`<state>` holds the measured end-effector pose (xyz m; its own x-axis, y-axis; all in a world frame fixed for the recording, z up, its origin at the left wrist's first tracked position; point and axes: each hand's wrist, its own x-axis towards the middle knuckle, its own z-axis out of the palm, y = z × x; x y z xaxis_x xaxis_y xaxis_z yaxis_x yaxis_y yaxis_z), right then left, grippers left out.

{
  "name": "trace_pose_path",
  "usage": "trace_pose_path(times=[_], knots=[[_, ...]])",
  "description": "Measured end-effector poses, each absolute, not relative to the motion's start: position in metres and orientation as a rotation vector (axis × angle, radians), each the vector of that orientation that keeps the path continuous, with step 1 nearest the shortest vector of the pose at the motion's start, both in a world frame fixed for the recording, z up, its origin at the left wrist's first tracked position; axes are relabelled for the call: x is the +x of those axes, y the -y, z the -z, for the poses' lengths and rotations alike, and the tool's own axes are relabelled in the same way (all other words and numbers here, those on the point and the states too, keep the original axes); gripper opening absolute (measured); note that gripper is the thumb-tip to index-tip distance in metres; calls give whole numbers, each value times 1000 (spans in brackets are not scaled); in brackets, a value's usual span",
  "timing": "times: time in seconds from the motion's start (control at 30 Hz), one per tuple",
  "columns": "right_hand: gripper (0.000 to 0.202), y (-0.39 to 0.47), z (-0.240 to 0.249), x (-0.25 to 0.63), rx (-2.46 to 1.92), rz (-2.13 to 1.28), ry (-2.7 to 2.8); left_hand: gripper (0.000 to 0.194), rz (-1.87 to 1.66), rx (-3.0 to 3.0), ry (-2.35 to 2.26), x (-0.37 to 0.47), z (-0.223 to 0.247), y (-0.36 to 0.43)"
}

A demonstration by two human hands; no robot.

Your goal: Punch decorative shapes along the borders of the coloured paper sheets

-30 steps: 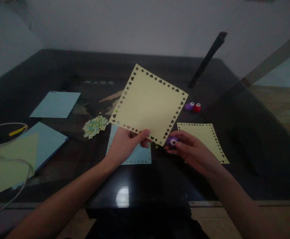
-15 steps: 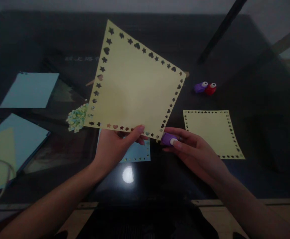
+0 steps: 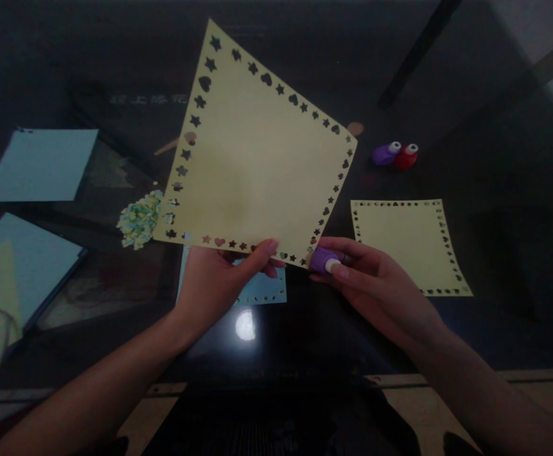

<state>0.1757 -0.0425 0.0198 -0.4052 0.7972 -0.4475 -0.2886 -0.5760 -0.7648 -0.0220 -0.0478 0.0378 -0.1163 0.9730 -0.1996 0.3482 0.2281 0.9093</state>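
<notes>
A large yellow sheet (image 3: 261, 158) is held up over the table, with star, heart and flower-like holes along its edges. My left hand (image 3: 219, 272) grips its lower edge, thumb on top and fingers beneath. Between the fingers and thumb of my right hand (image 3: 375, 278) is a purple punch (image 3: 324, 260) with a white button, at the sheet's lower right corner. My right thumb rests by the button. Under my left hand lies a blue sheet (image 3: 261, 288) with punched edges, partly hidden.
Another punched yellow sheet (image 3: 400, 244) lies right, below a second purple punch (image 3: 384, 155) and a red punch (image 3: 405, 158). Paper bits (image 3: 138, 218) are heaped left of centre. A blue sheet (image 3: 41, 164), stacked sheets (image 3: 38, 259) and a cable (image 3: 6, 342) are at the left.
The table items appear shifted slightly in the view. The held yellow sheet's top corner is higher in the picture, and the purple punch sits slightly closer to the lower right corner.
</notes>
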Motion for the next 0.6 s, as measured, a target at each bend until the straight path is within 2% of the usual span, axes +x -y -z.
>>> trace_pose_path(times=[0.2,0.6], knots=[[30,43,-21,175,-1143,-2045,751,28,-896,1308,-1618,-19,-36,50],[23,44,-19,171,-1109,-2058,793,27,-903,1337,-1648,-15,-32,52]])
